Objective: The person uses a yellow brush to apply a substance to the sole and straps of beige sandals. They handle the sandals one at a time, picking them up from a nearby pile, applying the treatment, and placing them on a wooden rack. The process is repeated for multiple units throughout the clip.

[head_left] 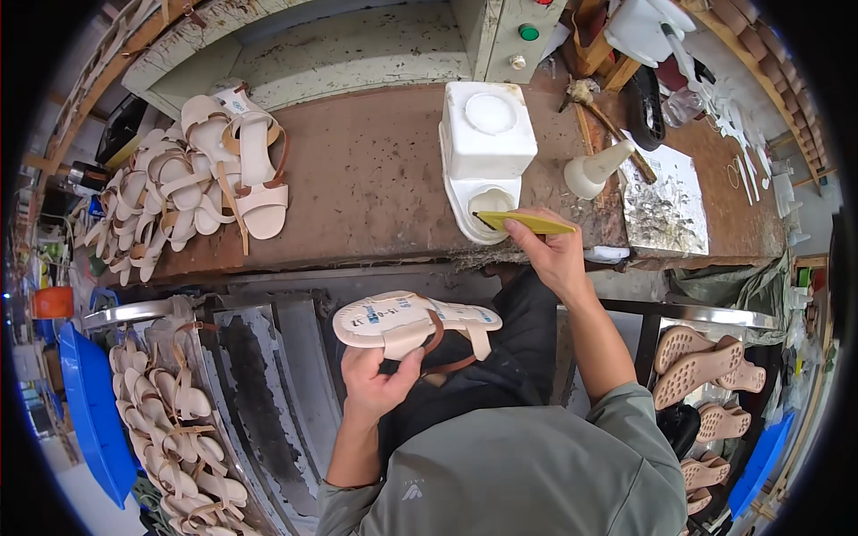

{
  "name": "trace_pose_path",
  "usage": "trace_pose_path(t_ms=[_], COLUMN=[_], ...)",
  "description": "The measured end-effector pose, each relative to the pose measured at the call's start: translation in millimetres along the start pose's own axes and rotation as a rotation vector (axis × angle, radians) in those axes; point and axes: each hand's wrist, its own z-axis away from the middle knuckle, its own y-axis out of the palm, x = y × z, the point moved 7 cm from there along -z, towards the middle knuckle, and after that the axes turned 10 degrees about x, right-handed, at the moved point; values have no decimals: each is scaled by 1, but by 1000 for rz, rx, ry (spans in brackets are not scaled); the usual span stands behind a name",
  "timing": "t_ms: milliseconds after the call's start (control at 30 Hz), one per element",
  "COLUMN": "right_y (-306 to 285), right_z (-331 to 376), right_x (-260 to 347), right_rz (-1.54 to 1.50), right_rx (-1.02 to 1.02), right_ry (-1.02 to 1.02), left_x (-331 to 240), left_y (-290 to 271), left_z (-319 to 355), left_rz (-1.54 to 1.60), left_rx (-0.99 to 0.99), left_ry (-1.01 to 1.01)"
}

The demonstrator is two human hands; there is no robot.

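My left hand [375, 386] grips a pale sandal upper [393, 320] by its front strap, over my lap. Its white underside, with blue markings, faces up, and a brown ankle strap hangs beside it. My right hand [552, 256] is closed round a flat yellow brush handle [541, 223]. The brush's dark tip reaches into the round mouth of a white plastic pot [490, 134] at the bench's front edge. What the pot's mouth contains is hard to make out.
A heap of sandal uppers [170, 183] lies left on the brown bench [357, 170]. More uppers [170, 429] fill a rack at lower left; tan soles [693, 366] are stacked at right. A white cone-shaped bottle [599, 170], a hammer [617, 129] and a stained sheet [666, 201] lie right of the pot.
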Motion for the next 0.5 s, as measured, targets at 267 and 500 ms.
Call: trace_pose_path(t_ms=[267, 500], right_y=[2, -3], right_z=[-8, 1], right_x=[-17, -11], right_rz=[-199, -560], right_rx=[36, 69], right_ry=[126, 299], left_x=[6, -11], left_y=[20, 25], left_z=[-20, -28], left_rz=[-37, -103], left_rx=[51, 59], left_ry=[44, 151])
